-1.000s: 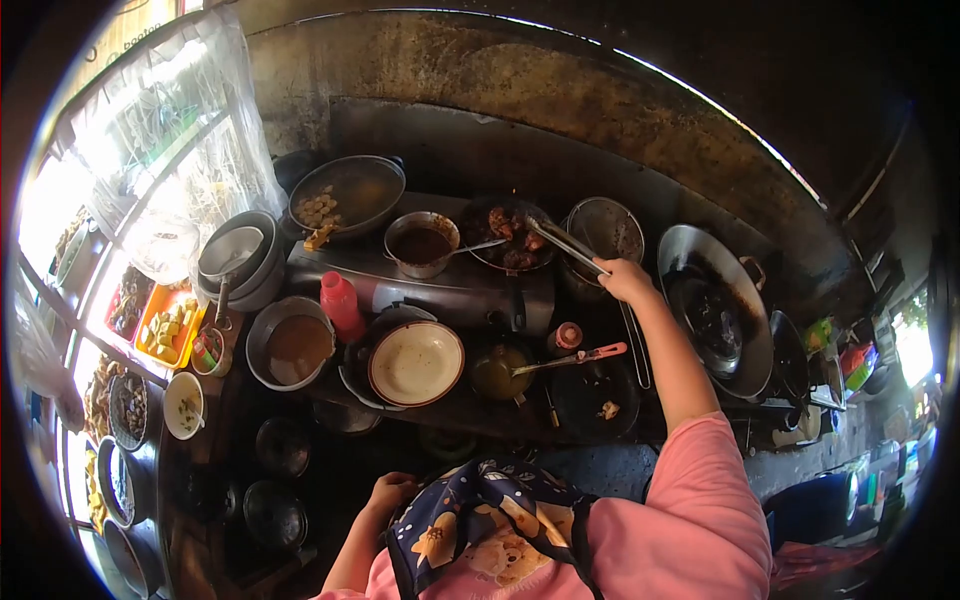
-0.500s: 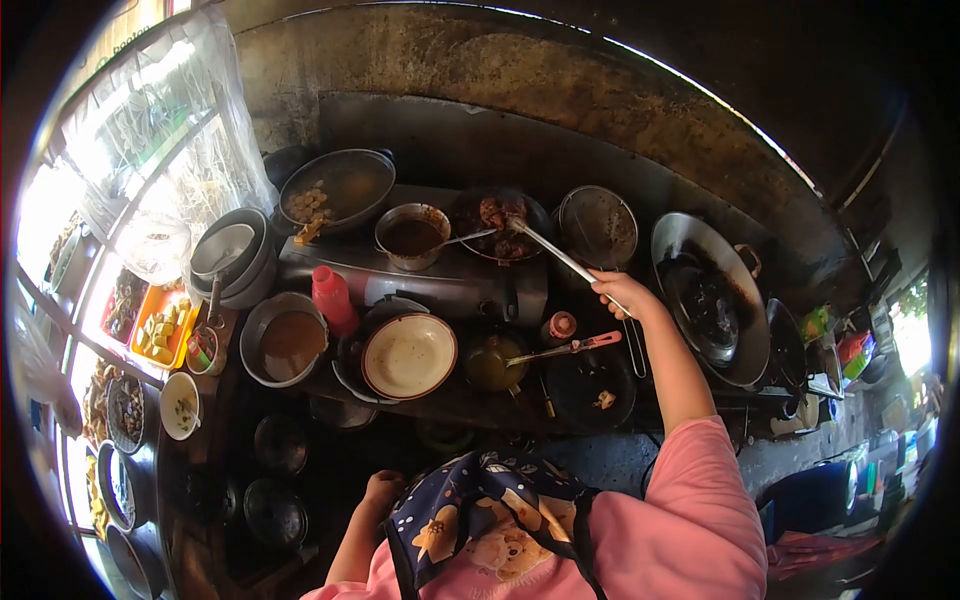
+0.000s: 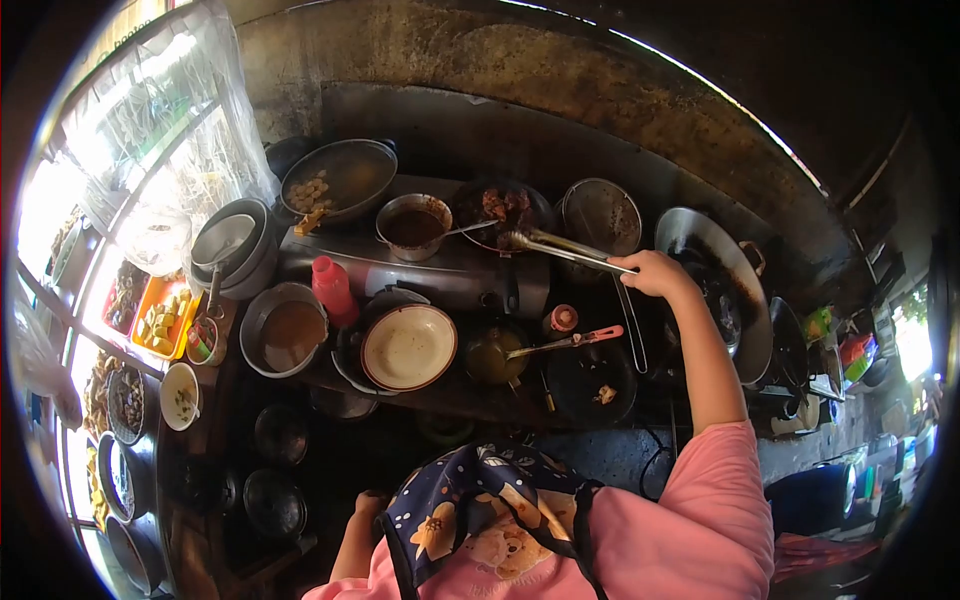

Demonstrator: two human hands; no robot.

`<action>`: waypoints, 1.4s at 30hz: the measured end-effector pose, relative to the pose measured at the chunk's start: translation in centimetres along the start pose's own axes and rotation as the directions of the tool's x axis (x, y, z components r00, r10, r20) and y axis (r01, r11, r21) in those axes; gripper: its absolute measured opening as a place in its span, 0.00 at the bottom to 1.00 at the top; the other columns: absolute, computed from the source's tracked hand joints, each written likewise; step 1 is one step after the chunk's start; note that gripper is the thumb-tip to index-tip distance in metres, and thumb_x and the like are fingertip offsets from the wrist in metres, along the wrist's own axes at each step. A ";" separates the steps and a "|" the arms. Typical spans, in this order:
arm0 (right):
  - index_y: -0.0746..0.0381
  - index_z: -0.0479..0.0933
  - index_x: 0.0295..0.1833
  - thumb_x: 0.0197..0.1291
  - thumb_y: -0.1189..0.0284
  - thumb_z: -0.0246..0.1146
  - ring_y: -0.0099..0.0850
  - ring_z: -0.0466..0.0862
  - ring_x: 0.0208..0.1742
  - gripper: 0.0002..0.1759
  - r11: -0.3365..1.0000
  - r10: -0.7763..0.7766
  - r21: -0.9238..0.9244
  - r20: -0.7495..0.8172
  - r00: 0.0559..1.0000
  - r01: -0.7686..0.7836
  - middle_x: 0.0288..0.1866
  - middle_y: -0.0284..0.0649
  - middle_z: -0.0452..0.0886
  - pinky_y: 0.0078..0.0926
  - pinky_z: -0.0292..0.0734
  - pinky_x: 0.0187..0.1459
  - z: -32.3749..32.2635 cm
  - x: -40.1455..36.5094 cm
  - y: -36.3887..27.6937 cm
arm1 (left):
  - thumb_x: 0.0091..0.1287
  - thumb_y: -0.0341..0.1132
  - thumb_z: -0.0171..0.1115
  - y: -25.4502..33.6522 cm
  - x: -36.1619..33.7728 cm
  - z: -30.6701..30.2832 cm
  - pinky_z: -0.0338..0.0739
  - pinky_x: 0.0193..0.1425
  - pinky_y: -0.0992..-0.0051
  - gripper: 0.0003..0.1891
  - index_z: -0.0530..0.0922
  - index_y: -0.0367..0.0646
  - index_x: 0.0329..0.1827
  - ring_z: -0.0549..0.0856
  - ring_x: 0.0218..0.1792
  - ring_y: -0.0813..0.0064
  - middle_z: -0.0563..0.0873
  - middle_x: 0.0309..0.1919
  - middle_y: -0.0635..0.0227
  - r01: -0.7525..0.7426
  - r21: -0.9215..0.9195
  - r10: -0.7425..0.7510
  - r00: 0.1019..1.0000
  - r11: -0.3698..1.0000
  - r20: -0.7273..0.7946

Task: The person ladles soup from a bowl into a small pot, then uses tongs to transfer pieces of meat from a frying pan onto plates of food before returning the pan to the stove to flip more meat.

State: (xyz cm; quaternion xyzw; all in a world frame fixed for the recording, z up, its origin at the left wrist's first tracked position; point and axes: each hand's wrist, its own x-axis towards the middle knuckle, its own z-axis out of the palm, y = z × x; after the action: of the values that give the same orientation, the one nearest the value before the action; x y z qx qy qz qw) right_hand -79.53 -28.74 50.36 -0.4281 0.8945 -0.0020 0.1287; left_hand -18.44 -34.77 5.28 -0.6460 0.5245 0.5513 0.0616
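Our right hand (image 3: pixel 655 272) gripped tongs (image 3: pixel 560 245) at the meat pan (image 3: pixel 462 225); beside that pan, a pot (image 3: pixel 405 252) held dark sauce. Whether our left hand (image 3: pixel 364 498) was spread or closed, we could not tell.

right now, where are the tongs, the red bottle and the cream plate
tongs (image 3: pixel 565 252), head view, on the metal arms midway along their length
red bottle (image 3: pixel 333 292), head view, on the middle of its body
cream plate (image 3: pixel 409 348), head view, on its bare inner face
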 end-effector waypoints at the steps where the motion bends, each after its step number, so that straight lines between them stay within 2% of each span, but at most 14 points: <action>1: 0.36 0.73 0.61 0.57 0.62 0.59 0.41 0.79 0.55 0.24 0.998 0.011 -0.060 0.012 1.000 -0.011 0.53 0.42 0.81 0.35 0.73 0.56 -0.4 -0.4 -0.7 | 0.48 0.30 0.68 -1.1 0.8 0.3 0.80 0.46 0.70 0.13 0.85 0.40 0.38 0.86 0.39 0.66 0.87 0.38 0.60 -0.001 0.008 0.001 1.000 1.000 -0.013; 10: 0.34 0.73 0.61 0.59 0.63 0.59 0.40 0.80 0.53 0.23 0.994 0.009 -0.108 -0.092 0.996 -0.019 0.53 0.41 0.80 0.36 0.74 0.56 0.5 0.5 -0.4 | 0.47 0.29 0.68 -4.9 2.5 1.8 0.80 0.45 0.70 0.13 0.85 0.40 0.38 0.86 0.39 0.67 0.87 0.39 0.61 0.079 0.051 -0.076 0.996 0.996 -0.052; 13: 0.35 0.75 0.59 0.59 0.65 0.59 0.41 0.81 0.50 0.21 0.957 -0.136 -0.274 -0.119 0.984 0.099 0.49 0.44 0.80 0.36 0.76 0.52 0.6 -0.7 -1.0 | 0.47 0.28 0.68 -6.2 2.9 2.1 0.80 0.43 0.69 0.13 0.85 0.40 0.38 0.86 0.38 0.67 0.87 0.38 0.61 0.036 0.015 -0.035 0.999 0.999 -0.029; 20: 0.40 0.68 0.67 0.59 0.70 0.59 0.40 0.82 0.38 0.29 0.887 -0.251 -0.435 -0.164 0.954 0.158 0.36 0.45 0.77 0.36 0.77 0.38 5.6 3.0 1.0 | 0.47 0.27 0.67 0.3 -3.9 0.0 0.80 0.42 0.70 0.11 0.85 0.40 0.36 0.86 0.37 0.68 0.87 0.35 0.61 0.149 -0.053 -0.150 0.989 0.987 -0.016; 21: 0.39 0.68 0.67 0.59 0.71 0.58 0.38 0.82 0.38 0.29 0.999 -0.052 0.002 -0.025 0.998 0.052 0.33 0.45 0.77 0.35 0.76 0.37 5.1 3.0 1.0 | 0.48 0.27 0.66 1.0 -4.6 -0.1 0.80 0.42 0.69 0.11 0.85 0.40 0.36 0.86 0.37 0.68 0.87 0.36 0.61 0.121 -0.010 -0.121 0.991 0.993 -0.047; 22: 0.39 0.67 0.68 0.60 0.72 0.58 0.37 0.83 0.37 0.30 0.901 0.071 0.409 0.190 0.979 -0.144 0.30 0.45 0.76 0.33 0.75 0.36 4.6 3.0 1.2 | 0.48 0.28 0.66 1.4 -5.0 -0.1 0.80 0.43 0.69 0.11 0.85 0.40 0.36 0.86 0.37 0.67 0.87 0.36 0.61 0.094 0.035 -0.091 0.993 0.995 -0.077; 24: 0.39 0.69 0.67 0.60 0.71 0.57 0.34 0.83 0.38 0.28 0.763 0.096 0.588 0.306 0.947 -0.267 0.28 0.45 0.77 0.30 0.74 0.38 5.5 4.1 3.4 | 0.48 0.28 0.66 0.0 -4.1 -0.2 0.80 0.43 0.69 0.11 0.85 0.40 0.37 0.86 0.38 0.67 0.87 0.37 0.61 0.060 0.080 -0.055 0.997 0.995 -0.060; 26: 0.39 0.72 0.64 0.60 0.70 0.59 0.36 0.83 0.39 0.25 0.963 -0.229 0.098 -0.185 0.956 0.249 0.30 0.45 0.78 0.29 0.76 0.41 7.0 4.4 4.8 | 0.49 0.28 0.66 -3.0 -1.3 0.4 0.79 0.43 0.68 0.12 0.85 0.39 0.38 0.86 0.39 0.67 0.87 0.38 0.61 0.023 0.129 -0.018 0.999 0.991 -0.040; 29: 0.41 0.73 0.62 0.59 0.67 0.60 0.42 0.81 0.44 0.24 0.976 -0.187 -0.146 -0.165 0.968 0.163 0.38 0.45 0.79 0.34 0.76 0.49 3.4 0.9 0.6 | 0.49 0.29 0.67 -7.8 2.4 2.2 0.79 0.45 0.68 0.13 0.85 0.40 0.39 0.86 0.41 0.67 0.87 0.39 0.60 0.085 0.221 -0.072 0.995 0.972 -0.064; 34: 0.42 0.72 0.64 0.57 0.66 0.61 0.44 0.80 0.45 0.26 0.909 -0.183 -0.405 -0.173 0.968 0.100 0.43 0.46 0.79 0.39 0.74 0.51 5.0 2.1 0.0 | 0.50 0.31 0.67 -7.9 2.2 2.4 0.79 0.46 0.68 0.15 0.85 0.40 0.42 0.86 0.43 0.66 0.87 0.41 0.59 0.179 -0.016 -0.179 0.984 0.984 -0.001; 37: 0.41 0.68 0.67 0.60 0.70 0.59 0.39 0.82 0.39 0.28 0.948 -0.278 0.103 -0.188 0.942 0.301 0.32 0.44 0.77 0.33 0.75 0.40 8.0 5.8 4.6 | 0.50 0.30 0.67 -7.1 2.0 2.6 0.79 0.46 0.68 0.14 0.85 0.40 0.42 0.86 0.43 0.66 0.87 0.42 0.59 0.172 -0.034 -0.173 0.985 0.984 -0.008; 38: 0.41 0.68 0.67 0.60 0.70 0.59 0.39 0.82 0.39 0.28 0.947 -0.281 0.102 -0.186 0.941 0.303 0.32 0.44 0.77 0.33 0.75 0.40 7.1 5.3 4.4 | 0.50 0.30 0.67 -6.9 1.9 2.7 0.79 0.46 0.68 0.14 0.85 0.40 0.42 0.86 0.43 0.66 0.87 0.42 0.59 0.170 -0.039 -0.170 0.985 0.985 -0.006; 40: 0.42 0.67 0.68 0.60 0.70 0.59 0.39 0.83 0.42 0.28 0.685 0.078 0.658 0.362 0.929 -0.314 0.36 0.47 0.81 0.31 0.75 0.43 5.0 3.7 4.2 | 0.51 0.30 0.67 -6.6 1.7 2.7 0.79 0.46 0.68 0.14 0.84 0.40 0.42 0.86 0.43 0.66 0.86 0.42 0.59 0.165 -0.044 -0.165 0.986 0.985 -0.007; 42: 0.44 0.68 0.67 0.60 0.69 0.60 0.38 0.82 0.49 0.27 0.735 0.168 0.582 0.341 0.925 -0.348 0.48 0.48 0.82 0.30 0.73 0.51 5.1 3.1 4.2 | 0.51 0.30 0.67 -6.5 1.8 2.8 0.79 0.46 0.68 0.14 0.84 0.40 0.42 0.86 0.43 0.66 0.86 0.42 0.59 0.160 -0.043 -0.160 0.987 0.986 -0.007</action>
State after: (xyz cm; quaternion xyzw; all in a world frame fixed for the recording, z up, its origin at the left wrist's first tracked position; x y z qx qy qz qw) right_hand -83.41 -27.95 44.21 -0.2265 0.8666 -0.2269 0.3825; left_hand -15.72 -31.11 -0.42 -0.6899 0.4595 0.5523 0.0891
